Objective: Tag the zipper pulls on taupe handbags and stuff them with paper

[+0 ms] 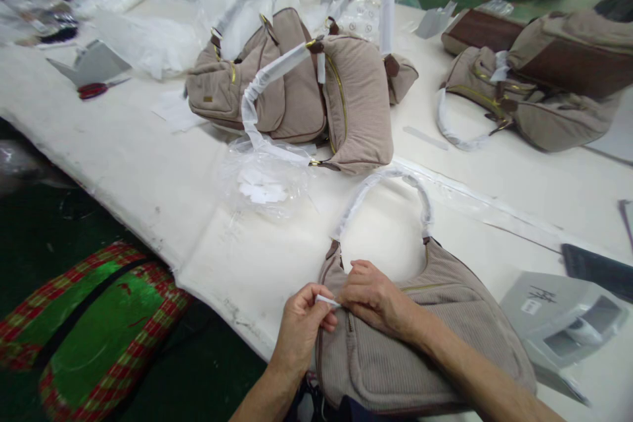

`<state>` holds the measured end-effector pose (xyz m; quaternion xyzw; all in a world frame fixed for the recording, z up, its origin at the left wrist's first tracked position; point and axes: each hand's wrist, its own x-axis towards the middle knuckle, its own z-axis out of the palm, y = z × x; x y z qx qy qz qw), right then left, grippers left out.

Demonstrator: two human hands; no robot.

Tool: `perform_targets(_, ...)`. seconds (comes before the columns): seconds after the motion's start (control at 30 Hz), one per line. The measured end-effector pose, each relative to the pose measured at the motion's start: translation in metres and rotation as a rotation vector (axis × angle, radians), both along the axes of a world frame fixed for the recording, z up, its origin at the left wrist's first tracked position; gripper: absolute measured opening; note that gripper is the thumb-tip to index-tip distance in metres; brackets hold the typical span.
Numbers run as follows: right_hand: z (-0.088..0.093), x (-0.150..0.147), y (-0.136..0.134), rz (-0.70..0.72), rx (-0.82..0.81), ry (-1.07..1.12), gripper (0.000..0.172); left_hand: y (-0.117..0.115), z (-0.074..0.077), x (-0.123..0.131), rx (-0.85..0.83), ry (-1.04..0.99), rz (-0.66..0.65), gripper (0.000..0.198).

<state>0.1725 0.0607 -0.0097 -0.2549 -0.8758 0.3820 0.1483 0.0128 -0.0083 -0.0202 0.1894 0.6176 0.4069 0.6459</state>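
Corduroy handbag (pixel 430 356): handle wrapped, small white strip in hand

Position: bag lies front up at the near side of the white table (pixel 237 257), its handle arching away from me.

Hands: my left hand (pixel 302 320) has thumb and fingers pinched on a narrow white strip (pixel 326 301), beside the bag's left upper corner. My right hand (pixel 373 297) rests over the bag's upper front, fingers gathered, fingertips at the strip's far end. Cannot tell whether they grip it, or what lies beneath them.

Done, as far as visible: white wrapping (pixel 390 173) covers the handle nearly from one brown end to the other. Bag body looks full and shaped; contents not visible.

Open: strip work looks unfinished, in my judgement, since one end sticks out loose between my left fingers. Whether the other end is fixed to the bag is hidden. The bag itself has no outer plastic around it.

Comparison: behind it, another corduroy bag (pixel 363 102) also has its handle wrapped in white, likewise without a plastic cover. Near that one lies a clear plastic bag (pixel 262 184) with white pieces showing in it. Red-handled scissors (pixel 93 90) lie well apart, unused.
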Motion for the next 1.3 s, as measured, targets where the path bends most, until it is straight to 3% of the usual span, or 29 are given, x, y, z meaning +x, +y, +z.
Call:
perform_targets(0.23, 0.008, 0.005, -0.009, 0.042, 0.035, -0.052, 0.022, -0.003, -0.001, 0.001, -0.075, -0.115, 0.061, 0.008)
perform_targets(0.37, 0.005, 0.003, -0.02, -0.031, 0.117, -0.061, 0.013, -0.001, 0.001, -0.002, -0.155, -0.261, 0.1, 0.012)
perform_targets(0.63, -0.007, -0.003, -0.034, -0.182, 0.343, 0.022, 0.014, 0.007, 0.008, -0.013, -0.191, -0.361, 0.007, 0.02)
perform_targets(0.8, -0.007, -0.003, -0.035, -0.212, 0.463, 0.088, 0.017, 0.019, 0.008, -0.021, -0.324, -0.345, -0.149, 0.026)
perform_targets(0.93, -0.006, -0.003, -0.035, -0.186, 0.542, 0.077, 0.024, 0.026, 0.005, -0.029, -0.452, -0.378, -0.375, 0.029)
perform_targets(1.07, -0.006, -0.003, -0.037, -0.158, 0.577, 0.067, 0.023, 0.027, 0.002, -0.033, -0.451, -0.364, -0.57, 0.026)
perform_targets(1.17, -0.006, 0.001, -0.036, -0.158, 0.472, 0.062, 0.02, 0.023, 0.001, -0.031, -0.403, -0.307, -0.594, 0.022)
perform_targets(1.3, 0.002, 0.012, -0.028, -0.321, -0.002, 0.065, 0.012, 0.015, 0.002, -0.024, -0.297, -0.243, -0.54, 0.017)
